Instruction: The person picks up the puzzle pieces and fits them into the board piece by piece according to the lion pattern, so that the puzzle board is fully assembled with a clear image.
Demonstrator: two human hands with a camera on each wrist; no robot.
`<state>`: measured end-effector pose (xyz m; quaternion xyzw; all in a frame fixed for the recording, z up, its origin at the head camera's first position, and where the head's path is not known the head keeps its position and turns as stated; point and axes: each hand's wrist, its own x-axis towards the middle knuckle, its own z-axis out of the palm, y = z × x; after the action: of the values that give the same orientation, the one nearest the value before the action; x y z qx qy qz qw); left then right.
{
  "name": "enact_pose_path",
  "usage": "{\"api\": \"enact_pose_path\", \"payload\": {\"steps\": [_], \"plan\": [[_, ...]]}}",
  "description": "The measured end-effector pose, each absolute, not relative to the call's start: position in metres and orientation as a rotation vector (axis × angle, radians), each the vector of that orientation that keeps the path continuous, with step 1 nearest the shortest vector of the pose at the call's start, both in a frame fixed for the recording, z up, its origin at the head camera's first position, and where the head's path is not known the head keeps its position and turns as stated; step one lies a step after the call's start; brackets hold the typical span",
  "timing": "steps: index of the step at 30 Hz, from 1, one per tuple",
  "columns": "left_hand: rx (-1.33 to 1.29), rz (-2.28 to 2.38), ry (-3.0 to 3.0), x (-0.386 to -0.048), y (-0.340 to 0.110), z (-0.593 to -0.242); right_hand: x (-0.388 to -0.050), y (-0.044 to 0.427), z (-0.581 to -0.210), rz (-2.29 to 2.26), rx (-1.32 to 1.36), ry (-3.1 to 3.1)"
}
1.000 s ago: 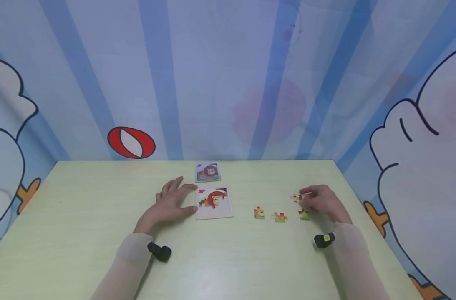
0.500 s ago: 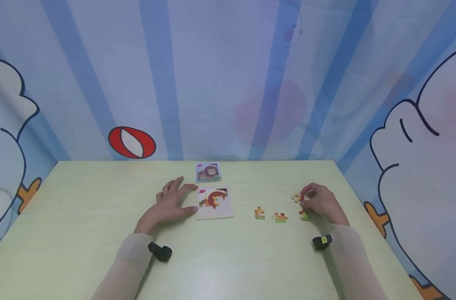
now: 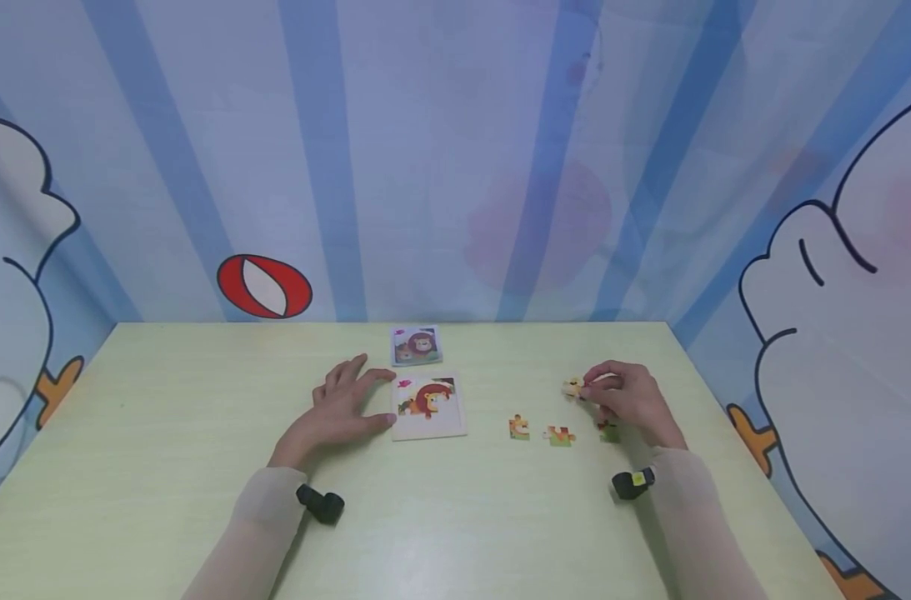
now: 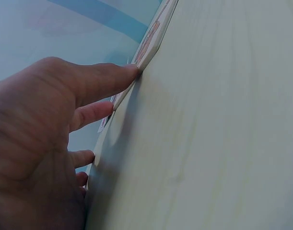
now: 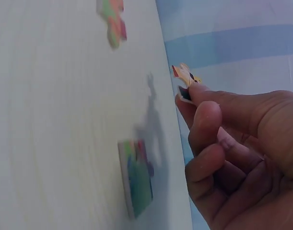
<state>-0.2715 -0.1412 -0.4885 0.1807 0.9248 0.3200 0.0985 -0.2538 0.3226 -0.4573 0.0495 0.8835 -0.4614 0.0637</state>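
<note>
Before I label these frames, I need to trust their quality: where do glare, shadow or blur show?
Head view: a pale, soft sheen on the table; left wrist view: dim, with a dark shadow beside the left hand; right wrist view: the loose pieces are blurred, the held piece looks sharper.

The bench (image 3: 470, 517) is pale yellow-green, the backdrop (image 3: 432, 167) blue with darker stripes. The white puzzle board (image 3: 428, 428) shows an orange lion (image 3: 428, 400), reddish-brown maned; loose pieces (image 3: 559, 437) mix orange, red and green.
</note>
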Motion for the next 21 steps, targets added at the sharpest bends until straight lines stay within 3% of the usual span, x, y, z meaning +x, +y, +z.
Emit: {"api": "enact_pose_path", "payload": {"steps": [21], "plan": [[0.525, 0.932, 2.743, -0.272, -0.141, -0.489, -0.265, 0.274, -0.455, -1.485, 0.104, 2.577]]}}
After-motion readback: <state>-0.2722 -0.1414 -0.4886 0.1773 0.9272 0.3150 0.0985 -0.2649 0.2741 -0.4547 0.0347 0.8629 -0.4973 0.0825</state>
